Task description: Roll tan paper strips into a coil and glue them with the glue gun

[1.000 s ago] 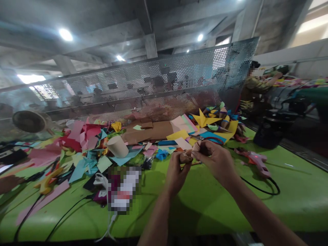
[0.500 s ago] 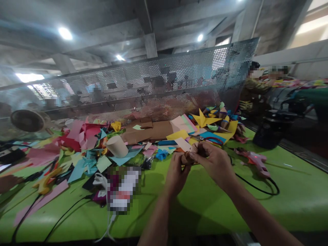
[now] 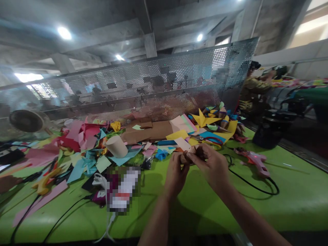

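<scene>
My left hand (image 3: 176, 174) and my right hand (image 3: 211, 164) meet above the green table (image 3: 200, 201), both closed round a small brown paper piece (image 3: 191, 155) held between their fingertips. The piece is mostly hidden by my fingers. Just behind my hands lie scissors with red handles (image 3: 210, 140) and a heap of coloured paper scraps (image 3: 87, 147).
A pink glue gun (image 3: 252, 160) with a black cord (image 3: 256, 186) lies to the right. A beige paper roll (image 3: 116, 146) lies among the scraps. A perforated metal screen (image 3: 153, 89) backs the table. Cables and a white charger (image 3: 101, 181) lie at left. A person (image 3: 253, 89) works at far right.
My hands have shifted slightly left and up while turning the brown piece between the fingers. The view has drifted a little left.
</scene>
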{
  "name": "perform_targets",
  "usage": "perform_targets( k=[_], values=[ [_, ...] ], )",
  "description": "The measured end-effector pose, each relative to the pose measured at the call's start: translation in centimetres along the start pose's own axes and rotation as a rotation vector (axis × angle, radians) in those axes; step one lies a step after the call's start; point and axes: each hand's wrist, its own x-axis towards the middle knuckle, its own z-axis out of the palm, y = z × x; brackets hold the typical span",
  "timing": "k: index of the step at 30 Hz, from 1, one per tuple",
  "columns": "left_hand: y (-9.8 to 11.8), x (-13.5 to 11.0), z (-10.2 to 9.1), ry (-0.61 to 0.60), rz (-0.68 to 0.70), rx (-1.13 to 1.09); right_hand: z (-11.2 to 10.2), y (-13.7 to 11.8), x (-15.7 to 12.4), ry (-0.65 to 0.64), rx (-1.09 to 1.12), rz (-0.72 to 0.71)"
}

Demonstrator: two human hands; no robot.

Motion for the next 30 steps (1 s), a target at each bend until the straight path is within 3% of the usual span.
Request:
perform_targets(
  k=[7, 30],
  values=[
    [0.1, 0.0, -0.1, 0.014, -0.031, -0.007, -1.2, -0.8, 0.4, -0.09, -0.016, -0.015],
    [0.0, 0.0, -0.1, 0.006, -0.093, -0.09, -2.2, -0.6, 1.9, -0.177, -0.087, -0.14]
  ],
)
